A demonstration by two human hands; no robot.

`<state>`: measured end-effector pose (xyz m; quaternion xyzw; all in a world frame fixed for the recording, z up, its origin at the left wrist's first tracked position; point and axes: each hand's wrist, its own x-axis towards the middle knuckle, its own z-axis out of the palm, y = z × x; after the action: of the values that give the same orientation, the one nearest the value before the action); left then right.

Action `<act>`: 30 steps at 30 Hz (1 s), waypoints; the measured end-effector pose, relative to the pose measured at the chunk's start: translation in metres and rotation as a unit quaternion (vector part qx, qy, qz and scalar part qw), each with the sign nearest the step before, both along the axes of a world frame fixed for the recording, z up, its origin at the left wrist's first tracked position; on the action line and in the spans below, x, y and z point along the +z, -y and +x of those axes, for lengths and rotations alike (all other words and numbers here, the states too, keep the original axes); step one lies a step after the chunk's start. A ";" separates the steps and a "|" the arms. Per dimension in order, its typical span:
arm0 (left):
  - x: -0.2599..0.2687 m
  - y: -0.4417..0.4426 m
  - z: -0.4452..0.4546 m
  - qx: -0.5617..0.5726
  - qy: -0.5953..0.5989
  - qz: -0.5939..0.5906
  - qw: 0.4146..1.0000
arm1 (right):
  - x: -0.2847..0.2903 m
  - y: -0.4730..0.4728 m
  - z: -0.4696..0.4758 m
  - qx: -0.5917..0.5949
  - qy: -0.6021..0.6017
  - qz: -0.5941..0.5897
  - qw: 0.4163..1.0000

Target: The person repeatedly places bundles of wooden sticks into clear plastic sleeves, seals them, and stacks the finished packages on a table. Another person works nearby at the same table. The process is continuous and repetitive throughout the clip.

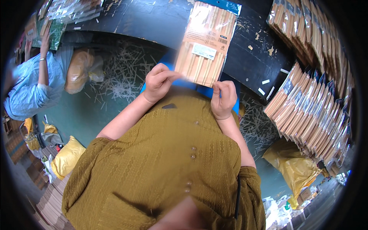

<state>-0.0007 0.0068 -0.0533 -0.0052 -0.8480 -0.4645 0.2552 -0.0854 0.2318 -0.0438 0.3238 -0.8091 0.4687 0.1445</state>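
A flat clear-plastic pack of wooden chopsticks [198, 64] with a brown card backing and a blue header lies in front of me, its lower end over the table's near edge. A white printed label is stuck across its middle. At the pack's lower left corner, my left hand [159, 82] pinches the edge between thumb and fingers, slightly blurred. My right hand [224, 99] grips the lower right corner with curled fingers. The far end of the pack rests on the black table [143, 21].
Rows of similar chopstick packs [307, 106] stand tightly lined up at right, with more behind. White paper strips [266, 81] lie on the table; many litter the floor. A co-worker in a blue shirt [34, 83] works at left over a green mat [59, 31]. Yellow sacks [67, 158] sit on the floor.
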 end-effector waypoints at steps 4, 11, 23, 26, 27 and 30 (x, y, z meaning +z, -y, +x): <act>0.001 -0.013 0.001 0.069 0.029 0.077 0.994 | -0.005 0.002 0.010 -0.037 0.038 0.003 0.999; 0.006 -0.037 -0.001 0.129 0.114 0.413 0.894 | -0.001 0.010 0.009 -0.062 0.137 -0.043 0.988; 0.020 -0.031 -0.017 0.167 0.242 0.563 0.772 | 0.007 0.015 0.002 -0.105 0.473 -0.169 0.858; 0.032 -0.019 -0.020 0.121 0.282 0.618 0.724 | 0.014 0.014 -0.003 -0.111 0.560 -0.207 0.794; 0.036 -0.018 -0.022 0.125 0.304 0.632 0.702 | 0.017 0.013 -0.004 -0.124 0.590 -0.210 0.770; 0.047 -0.022 -0.027 0.144 0.343 0.651 0.662 | 0.021 0.008 -0.011 -0.128 0.671 -0.225 0.695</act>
<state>-0.0281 0.0293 -0.0068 0.4438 -0.3476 -0.8243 -0.0513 -0.0962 0.2234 -0.0228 -0.2254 -0.5950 0.7063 -0.3103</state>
